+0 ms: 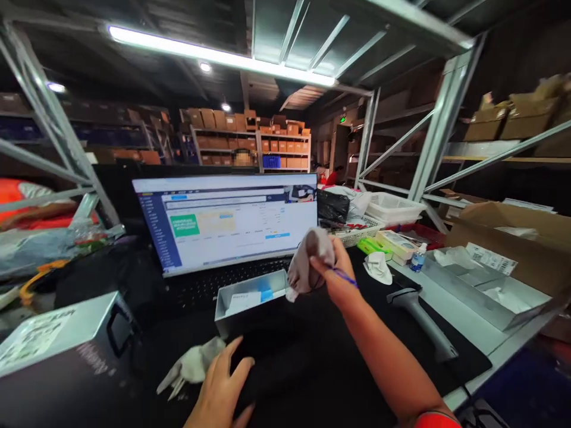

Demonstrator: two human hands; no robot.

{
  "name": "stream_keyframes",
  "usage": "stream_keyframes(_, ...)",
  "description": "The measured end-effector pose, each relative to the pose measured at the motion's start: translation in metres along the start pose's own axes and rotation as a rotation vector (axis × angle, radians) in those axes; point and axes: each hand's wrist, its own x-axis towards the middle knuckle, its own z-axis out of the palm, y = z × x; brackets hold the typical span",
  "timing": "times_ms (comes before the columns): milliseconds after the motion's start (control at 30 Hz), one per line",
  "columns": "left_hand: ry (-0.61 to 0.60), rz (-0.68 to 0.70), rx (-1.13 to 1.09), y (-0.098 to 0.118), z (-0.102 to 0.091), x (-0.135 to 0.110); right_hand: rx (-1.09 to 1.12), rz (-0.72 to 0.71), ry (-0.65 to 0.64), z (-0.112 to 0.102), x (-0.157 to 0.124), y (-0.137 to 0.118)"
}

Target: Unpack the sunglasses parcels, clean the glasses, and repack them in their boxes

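My right hand (341, 279) is raised in front of the monitor, its fingers closed on a greyish cloth pouch (310, 264) that hangs in loose folds. Whether anything is inside the pouch is hidden. Low in the view, my left hand (223, 386) is spread over the black mat. Beside its fingers lies a second pale cloth pouch (191, 365) with light cords; I cannot tell if they touch. Between the hands and the keyboard (214, 279) stands an uncovered grey box (250, 306), with white and blue papers inside.
A monitor (232, 226) fills the back. At left sits a dark box with a handle (57, 356). To the right are a barcode scanner (423, 321), a crumpled white cloth (378, 267), a small bottle (418, 258), white baskets (392, 209) and a cardboard box (513, 232).
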Motion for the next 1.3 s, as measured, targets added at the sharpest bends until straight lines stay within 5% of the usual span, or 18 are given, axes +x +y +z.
stream_keyframes(200,-0.155,-0.177,-0.194,0.029,-0.007,-0.015,0.16,0.155,-0.065,0.007,-0.007,0.0)
stream_keyframes(367,-0.177,-0.169,-0.288,0.033,-0.005,-0.028,0.141,0.255,-0.247,0.022,-0.025,-0.004)
stream_keyframes(533,-0.098,-0.195,-0.373,0.043,0.012,-0.036,-0.007,0.149,-0.413,0.041,-0.042,-0.006)
stream_keyframes(633,-0.071,-0.435,-0.368,0.057,0.029,-0.037,-0.16,0.135,-0.495,0.041,-0.039,-0.002)
stream_keyframes(733,-0.084,-0.619,-0.343,0.062,0.034,-0.036,-0.296,0.17,-0.424,0.034,-0.033,0.001)
stream_keyframes(900,-0.11,-0.222,-0.405,0.044,0.009,-0.036,-0.259,0.186,-0.273,0.044,-0.051,0.001)
stream_keyframes(967,-0.101,-0.189,-0.393,0.039,0.0,-0.034,-0.22,0.169,-0.376,0.054,-0.063,0.002)
stream_keyframes(1100,-0.107,-0.254,-0.369,0.042,-0.008,-0.028,-0.343,0.082,-0.798,0.063,-0.067,0.007)
stream_keyframes(1300,-0.162,-0.389,-0.411,0.045,-0.018,-0.024,-0.854,-0.02,-1.208,0.069,-0.059,0.006)
